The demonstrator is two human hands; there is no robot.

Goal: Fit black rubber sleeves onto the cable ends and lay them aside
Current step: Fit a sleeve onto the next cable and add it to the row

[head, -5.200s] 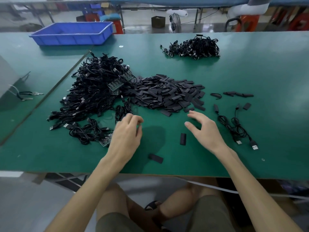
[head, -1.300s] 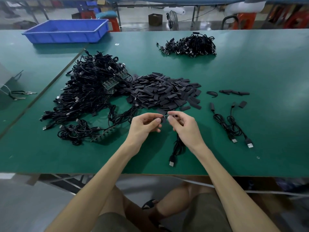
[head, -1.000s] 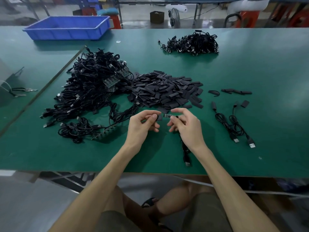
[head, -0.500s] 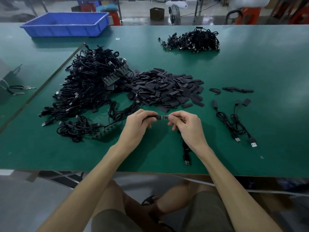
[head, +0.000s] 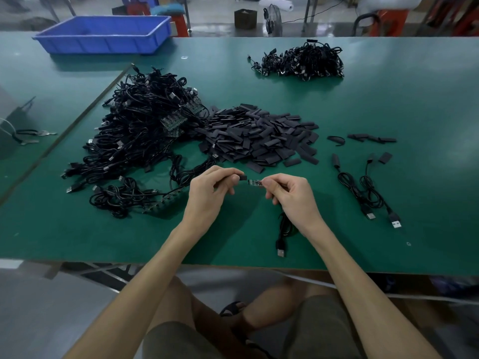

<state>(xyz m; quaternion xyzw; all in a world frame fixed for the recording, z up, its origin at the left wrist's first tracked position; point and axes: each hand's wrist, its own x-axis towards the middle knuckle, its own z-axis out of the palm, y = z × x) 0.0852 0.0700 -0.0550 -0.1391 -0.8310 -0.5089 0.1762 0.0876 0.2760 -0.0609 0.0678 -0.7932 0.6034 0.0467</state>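
My left hand (head: 211, 193) pinches a black rubber sleeve (head: 242, 177) by its end. My right hand (head: 293, 196) pinches the cable end, a small circuit board (head: 254, 182), whose tip points at the sleeve's mouth with a small gap between them. The held cable (head: 283, 229) hangs below my right hand and its USB plug lies near the table's front edge. A pile of loose sleeves (head: 259, 137) lies just beyond my hands. A big heap of cables (head: 140, 130) sits to the left.
Two sleeved cables (head: 368, 187) lie to the right, with a few stray sleeves (head: 370, 138) behind them. A second cable pile (head: 302, 60) sits far back. A blue bin (head: 103, 35) stands at the back left on the green table (head: 414, 104).
My left hand has left the cable heap and my right has taken a cable. The sleeve and the board end touched half a second ago and now stand slightly apart.
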